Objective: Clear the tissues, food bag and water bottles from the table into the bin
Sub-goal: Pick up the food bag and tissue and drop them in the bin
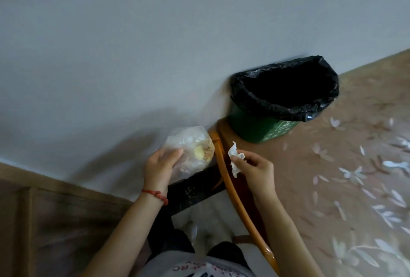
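I see a dim, soft-lit room; the pale grey wall (pixel 133 43) carries a broad shadow, motion blur smears the flowered floor (pixel 366 176), and edges bend.

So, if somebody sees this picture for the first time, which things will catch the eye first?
Probably the green bin with its black liner, standing on the floor against the wall, upper right. Next, the two hands low in the middle: the left hand holds a clear food bag, and the right hand pinches a white tissue.
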`<state>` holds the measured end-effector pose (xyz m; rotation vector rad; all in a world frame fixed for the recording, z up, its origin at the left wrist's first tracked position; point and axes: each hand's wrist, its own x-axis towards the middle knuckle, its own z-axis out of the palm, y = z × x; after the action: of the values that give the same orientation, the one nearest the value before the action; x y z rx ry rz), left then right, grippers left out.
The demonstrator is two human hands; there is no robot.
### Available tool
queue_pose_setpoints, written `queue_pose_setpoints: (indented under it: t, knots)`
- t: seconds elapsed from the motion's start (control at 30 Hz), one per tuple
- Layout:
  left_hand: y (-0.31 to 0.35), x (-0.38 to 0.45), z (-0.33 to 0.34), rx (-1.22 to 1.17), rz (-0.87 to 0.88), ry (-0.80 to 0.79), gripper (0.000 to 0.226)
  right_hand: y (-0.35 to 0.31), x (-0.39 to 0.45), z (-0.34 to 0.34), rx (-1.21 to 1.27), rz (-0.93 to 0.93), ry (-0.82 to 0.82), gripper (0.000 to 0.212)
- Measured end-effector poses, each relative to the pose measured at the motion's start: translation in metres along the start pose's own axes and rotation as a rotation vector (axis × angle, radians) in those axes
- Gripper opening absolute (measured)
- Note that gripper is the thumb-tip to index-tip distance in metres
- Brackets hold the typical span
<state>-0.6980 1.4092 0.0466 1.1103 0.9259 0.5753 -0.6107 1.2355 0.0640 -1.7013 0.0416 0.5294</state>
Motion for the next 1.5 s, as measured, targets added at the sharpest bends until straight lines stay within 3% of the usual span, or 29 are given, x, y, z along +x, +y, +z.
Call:
queue_pose_setpoints:
  t: [0.3,0.47,0.53,0.67,0.8,1.07,1.23,1.5]
  knots:
    - [0.008,0.023,0.052,0.101,-0.037,-0.368,0.015,-0.005,-0.012,-0.025,0.043,-0.004,0.329,0.013]
    - [0.005,0.025,0.075,0.177,-0.061,-0.481,0.012,-0.004,-0.017,-0.038,0.086,0.014,0.432,0.007]
    - [0.002,0.025,0.08,0.194,-0.076,-0.496,0.011,-0.007,-0.015,-0.042,0.09,0.001,0.441,0.009]
    - [0.003,0.022,0.087,0.218,-0.105,-0.505,0.029,-0.025,-0.005,-0.046,0.108,-0.057,0.443,0.008]
    - [0.002,0.022,0.094,0.239,-0.12,-0.486,0.008,-0.053,0.018,-0.058,0.084,-0.109,0.454,0.006]
    - [0.001,0.021,0.102,0.23,-0.152,-0.471,0.007,-0.114,0.075,-0.08,0.026,-0.25,0.48,0.013]
    - [0.002,0.015,0.104,0.231,-0.163,-0.469,0.009,-0.125,0.111,-0.085,-0.034,-0.258,0.478,0.005]
    - [0.007,0.009,0.109,0.227,-0.144,-0.456,0.007,-0.121,0.114,-0.094,-0.175,-0.26,0.465,0.033]
